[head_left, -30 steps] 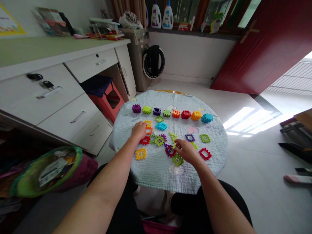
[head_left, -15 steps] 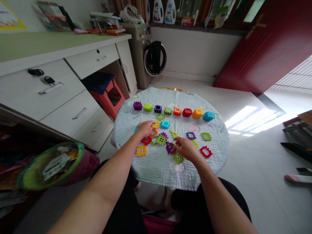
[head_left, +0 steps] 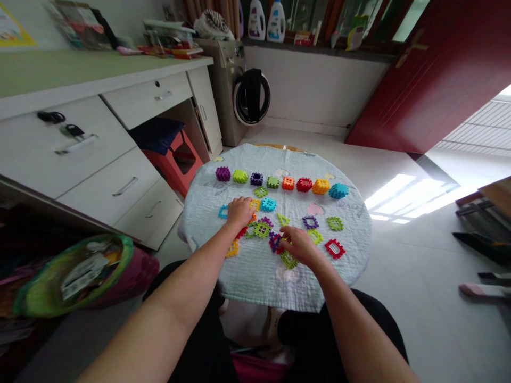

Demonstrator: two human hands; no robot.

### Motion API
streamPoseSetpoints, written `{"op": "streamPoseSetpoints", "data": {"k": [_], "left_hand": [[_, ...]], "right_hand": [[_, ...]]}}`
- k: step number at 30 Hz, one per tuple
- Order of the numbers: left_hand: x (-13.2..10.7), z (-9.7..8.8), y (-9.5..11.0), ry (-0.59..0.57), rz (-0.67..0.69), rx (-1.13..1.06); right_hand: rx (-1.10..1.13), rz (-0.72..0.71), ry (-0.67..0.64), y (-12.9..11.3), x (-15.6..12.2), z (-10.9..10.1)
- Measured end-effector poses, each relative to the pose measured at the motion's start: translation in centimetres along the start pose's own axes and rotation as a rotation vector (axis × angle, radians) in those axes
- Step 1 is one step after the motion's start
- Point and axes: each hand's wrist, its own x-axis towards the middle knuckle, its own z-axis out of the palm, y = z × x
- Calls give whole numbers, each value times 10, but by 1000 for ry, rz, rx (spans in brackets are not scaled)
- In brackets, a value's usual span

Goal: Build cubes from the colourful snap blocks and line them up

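My left hand [head_left: 240, 211] lies low over the loose building pieces, its fingers stretched forward beside a yellow square piece [head_left: 255, 204]. It partly covers an orange piece [head_left: 253, 217] and a red piece [head_left: 241, 232]. To its left is a blue frame piece [head_left: 223, 211]; a blue block [head_left: 269, 204] stands to its right. My right hand [head_left: 297, 243] hovers with parted, bent fingers at a purple piece [head_left: 274, 242], partly over a lime-green piece [head_left: 289, 259]. Contact beneath its fingertips is hidden. Between the hands are a green window piece [head_left: 262, 229] and a green triangle [head_left: 283, 218].
A row of assembled cubes, from a purple cube [head_left: 223, 174] to a blue cube [head_left: 339, 191], lines the far side of the cloth-covered round table [head_left: 247, 276]. A red frame [head_left: 334, 248] lies at right. Left are a stool [head_left: 179, 165] and a bin [head_left: 128, 266].
My left hand has shifted slightly right, uncovering more of the blue frame and covering more of the red and orange pieces. My right hand stays at nearly the same spot. The view has shifted slightly.
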Motion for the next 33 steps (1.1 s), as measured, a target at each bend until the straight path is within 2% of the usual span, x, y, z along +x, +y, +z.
{"op": "streamPoseSetpoints", "data": {"k": [3,7,10,13,15,19,21,27,30,33], "left_hand": [[2,2,5,33,-60,-15],[10,0,1,-4,-128,-205],[14,-3,-7,28,-86,-244],[13,-7,-13,99,-27,-132],[10,-10,-16,56,9,-58],[5,-18,-17,-171,64,28],[3,-25,-17,-228,92,24],[-5,-48,-15,-164,166,10],[-11,-52,-18,-168,193,-24],[-15,-52,-27,-187,195,-59]], "right_hand": [[19,-4,3,0,-1,0],[34,16,1,0,0,-2],[36,28,-11,-1,1,-2],[32,21,-18,-1,0,-3],[27,15,-17,0,0,-3],[2,-1,10,2,0,-2],[-24,-31,36,1,1,2],[-136,-151,87,-10,8,30],[-180,-116,63,-12,11,37],[-196,-32,80,-7,15,32]]}}
